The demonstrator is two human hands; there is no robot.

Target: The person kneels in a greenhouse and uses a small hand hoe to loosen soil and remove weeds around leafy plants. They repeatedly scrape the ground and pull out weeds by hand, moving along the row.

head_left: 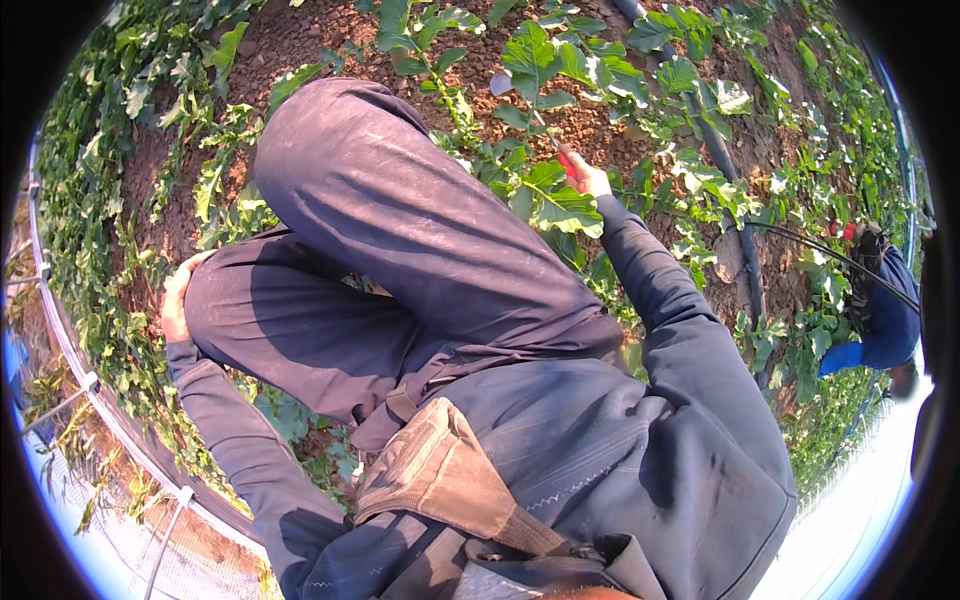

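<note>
My right hand [585, 176] is closed around the red handle [565, 163] of a hand tool, probably a small hoe. Its thin metal shaft [538, 120] runs up among the leaves towards a pale flat blade [501, 84] near the soil. Leaves hide parts of the tool. Lobed green leafy plants [532, 60], radish-like in leaf, grow around it. My left hand [178, 296] lies against the outer side of my left knee [217, 289], and nothing shows in it. My bent right knee [337, 127] rises between the two hands.
A black irrigation hose [716, 146] crosses the soil [300, 37] on the right, with a thinner black tube [832, 244] branching off. Beyond it, another person [889, 307] in blue is low among the plants. Metal pipes and netting [135, 540] border the left side.
</note>
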